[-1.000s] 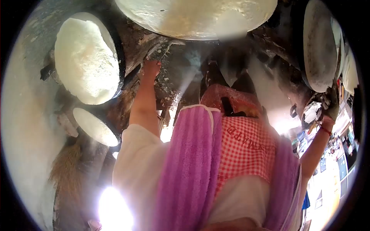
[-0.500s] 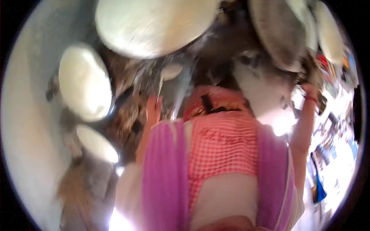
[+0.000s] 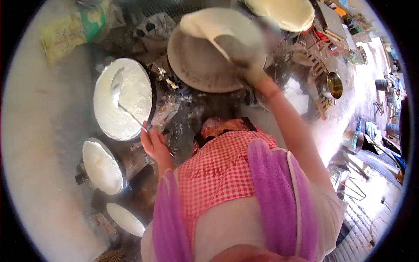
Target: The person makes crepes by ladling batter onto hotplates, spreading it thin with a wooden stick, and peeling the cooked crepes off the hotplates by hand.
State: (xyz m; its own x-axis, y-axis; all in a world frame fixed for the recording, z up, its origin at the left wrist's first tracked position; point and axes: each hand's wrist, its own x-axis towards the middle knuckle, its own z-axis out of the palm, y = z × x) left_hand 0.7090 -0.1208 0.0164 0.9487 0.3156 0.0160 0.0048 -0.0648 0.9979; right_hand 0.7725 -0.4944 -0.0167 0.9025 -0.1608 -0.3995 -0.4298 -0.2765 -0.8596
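Observation:
My left hand [image 3: 156, 145] is closed around the thin handle of a metal ladle [image 3: 117, 87]. The ladle's bowl is over a round pan [image 3: 152, 94] covered with white batter [image 3: 126, 107]. My right hand [image 3: 252, 73] is smeared by motion over the near right part of a large round griddle [image 3: 196, 72], so its fingers do not show. A pale sheet of batter [image 3: 214, 22] covers the far part of that griddle, and a narrow pale strip [image 3: 220, 49] runs from it towards my right hand. A dark blurred shape [image 3: 268, 32] hangs at the griddle's right edge.
Two smaller batter-covered rounds [image 3: 102, 168] [image 3: 125, 219] stand at the left. Another large pale round [image 3: 283, 13] is at the back right. A printed sack [image 3: 74, 32] lies back left. A metal pot [image 3: 334, 85] stands right, near wooden pieces [image 3: 316, 70].
My view has turned and cleared of blur. My right hand has moved from the far right to the griddle in front. The ladle in my left hand is now over the batter-covered pan at the left.

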